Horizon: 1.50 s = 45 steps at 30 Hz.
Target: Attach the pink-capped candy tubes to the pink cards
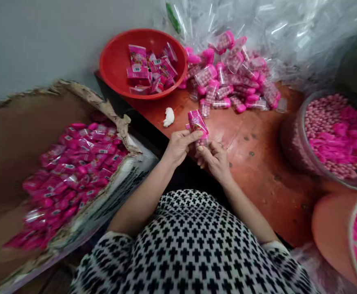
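One clear jar [201, 142] is clamped between left hand [178, 148] and right hand [217, 162], pink wrapper [197, 120] at its far end; wrapping seems underway, next needing an even pull.

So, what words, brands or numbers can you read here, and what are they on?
No text is legible.
Pink wrapper in the left hand: print too small.
Wrapped packs in the red bowl: barcodes visible, digits and lettering unreadable.
Pink packs in the cardboard box: barcodes, too small.
Box's outer side: dark print, too blurred.
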### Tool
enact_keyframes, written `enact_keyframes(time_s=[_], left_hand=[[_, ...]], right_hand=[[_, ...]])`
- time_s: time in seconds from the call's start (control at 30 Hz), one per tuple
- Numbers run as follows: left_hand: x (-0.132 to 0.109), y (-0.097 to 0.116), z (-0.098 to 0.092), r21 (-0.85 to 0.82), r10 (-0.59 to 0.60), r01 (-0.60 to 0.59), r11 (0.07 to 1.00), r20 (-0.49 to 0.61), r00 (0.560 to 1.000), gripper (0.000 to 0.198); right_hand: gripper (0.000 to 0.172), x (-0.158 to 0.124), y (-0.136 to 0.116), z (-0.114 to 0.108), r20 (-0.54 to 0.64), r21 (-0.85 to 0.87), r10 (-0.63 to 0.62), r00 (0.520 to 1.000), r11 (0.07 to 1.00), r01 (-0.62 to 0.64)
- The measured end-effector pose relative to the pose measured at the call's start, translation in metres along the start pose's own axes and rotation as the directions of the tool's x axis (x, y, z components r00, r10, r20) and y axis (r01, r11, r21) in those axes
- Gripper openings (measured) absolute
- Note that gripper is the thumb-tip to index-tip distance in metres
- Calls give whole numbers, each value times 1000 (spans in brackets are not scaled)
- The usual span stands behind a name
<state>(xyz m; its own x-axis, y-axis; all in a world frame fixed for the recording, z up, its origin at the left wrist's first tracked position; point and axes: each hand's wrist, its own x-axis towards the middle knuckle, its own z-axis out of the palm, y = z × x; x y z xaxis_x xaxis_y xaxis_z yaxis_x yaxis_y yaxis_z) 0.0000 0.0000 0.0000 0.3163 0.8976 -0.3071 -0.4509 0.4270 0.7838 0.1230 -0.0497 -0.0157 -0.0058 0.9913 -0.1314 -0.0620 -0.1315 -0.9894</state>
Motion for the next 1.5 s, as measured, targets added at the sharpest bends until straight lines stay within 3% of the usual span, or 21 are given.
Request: enact_keyframes(time_s=[0.17,0.33,0.4,0.47,0.57,0.77,0.93,1.0,1.07,1.1,1.17,1.23,1.27,1.3,1.37,1.43,1.5], left_hand=[[2,-2,3,-38,-5,2,999,-72,997,31],[2,-3,6,-74,24,-35,997,-147,989,33],[0,-3,5,-17,23,-25,1000,-103,994,31],[-3,-3,3,24,-23,23,999,3,1000,31],[-5,-2,-1,14,-100,100,995,104,990,34],[-5,1,-2,-121,-41,23,992,-148,988,34],[-16,-10,6,-161,-80,72,984,-48,996,32],[-25,-8,5,-169,-32,20,985,-67,997,32],[-36,2,-2,-160,96,-126,979,-185,978,30],[-41,10,-8,-144,182,-225,964,-263,947,31],[-49,27,-25,-71,381,-452,889,-430,819,42],[-49,36,-41,29,525,-593,805,-501,688,60],[-46,36,-46,80,532,-562,823,-455,714,59],[-40,32,-50,189,586,-569,800,-449,675,57],[-23,16,-49,542,627,-429,723,-253,737,51],[-2,-4,-41,843,603,-321,433,-6,798,48],[14,-21,-32,940,545,-261,219,104,832,41]], right_hand=[[30,4,-1,0,19,-21,15,1000,1000,-15],[24,2,3,0,-95,-260,-116,989,962,88],[23,2,4,1,-71,-178,-85,994,981,71],[25,3,4,3,-2,37,-1,1000,999,1],[32,5,3,6,60,275,83,995,957,-96],[45,1,-1,0,65,392,84,994,914,-103],[40,3,-3,1,62,361,70,996,929,-88],[42,7,-6,5,64,348,71,995,933,-89],[43,11,-12,7,84,326,59,995,942,-83],[43,12,-14,6,87,312,49,995,947,-74],[39,14,-20,-1,71,275,33,997,960,-51],[35,17,-23,-11,29,225,28,999,974,-34],[34,18,-23,-17,6,197,29,1000,980,-30],[33,20,-24,-22,-14,168,33,999,985,-30],[34,22,-23,-30,-42,115,45,998,993,-40],[36,24,-22,-33,-45,67,60,997,996,-57],[37,24,-20,-35,-40,23,81,996,997,-80]])
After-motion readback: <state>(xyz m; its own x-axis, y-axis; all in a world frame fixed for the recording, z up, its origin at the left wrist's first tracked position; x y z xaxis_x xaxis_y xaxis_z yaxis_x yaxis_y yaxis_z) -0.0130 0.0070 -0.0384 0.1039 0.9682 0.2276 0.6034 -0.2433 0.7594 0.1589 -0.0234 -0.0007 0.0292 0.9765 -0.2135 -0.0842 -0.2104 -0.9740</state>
